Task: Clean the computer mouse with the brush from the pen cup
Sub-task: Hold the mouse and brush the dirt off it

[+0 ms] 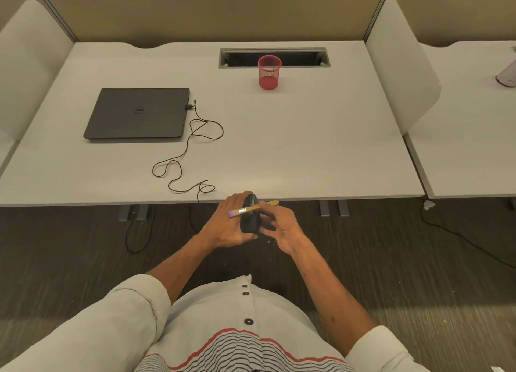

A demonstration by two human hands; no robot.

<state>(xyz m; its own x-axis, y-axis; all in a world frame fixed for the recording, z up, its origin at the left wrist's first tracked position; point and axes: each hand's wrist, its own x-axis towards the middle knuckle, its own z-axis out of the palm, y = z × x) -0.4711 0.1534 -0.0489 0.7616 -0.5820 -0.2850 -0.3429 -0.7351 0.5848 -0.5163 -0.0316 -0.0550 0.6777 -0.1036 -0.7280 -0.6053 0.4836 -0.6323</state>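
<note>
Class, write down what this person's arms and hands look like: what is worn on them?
Both arms wear cream long sleeves rolled up near the elbow: the left sleeve and the right sleeve. They belong to a buttoned shirt with red and dark wavy stripes. The left hand and right hand are bare: no gloves, and no watch or bracelet shows at the wrists.

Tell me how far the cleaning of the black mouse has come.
Done: the yellow-handled brush with purple bristles is out of the red mesh pen cup. In hand: the left hand holds the black computer mouse off the white desk, and the right hand lays the brush across it. Left: finishing the brushing.
</note>
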